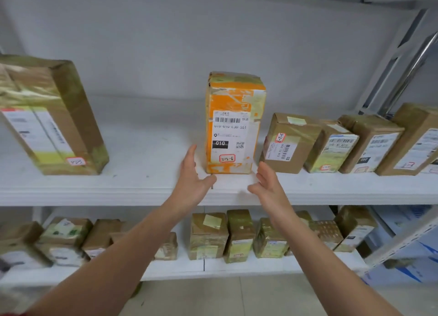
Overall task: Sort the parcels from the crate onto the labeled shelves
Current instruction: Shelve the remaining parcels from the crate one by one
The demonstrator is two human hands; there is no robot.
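on the upper shelf (118, 192) one large brown parcel (49, 116) stands at the left. the left hand (192, 173), fingers straight and holding nothing, is just beside the one orange parcel (233, 123), which stands upright mid-shelf. the right hand (267, 185) is the same on the other side. the box looks stiff, its tape probably slippery, and tall enough to tip: better grip both side faces. four brown parcels (290, 142) follow at the right.

my left hand (192, 175) and right hand (267, 185) are bare, wrists too. my left forearm (113, 256) and right forearm (331, 251) are bare all the way to the edge of view. at the bottom corner by my left arm shows a thin sliver of red cloth (14, 313); sleeve or not, i cannot tell
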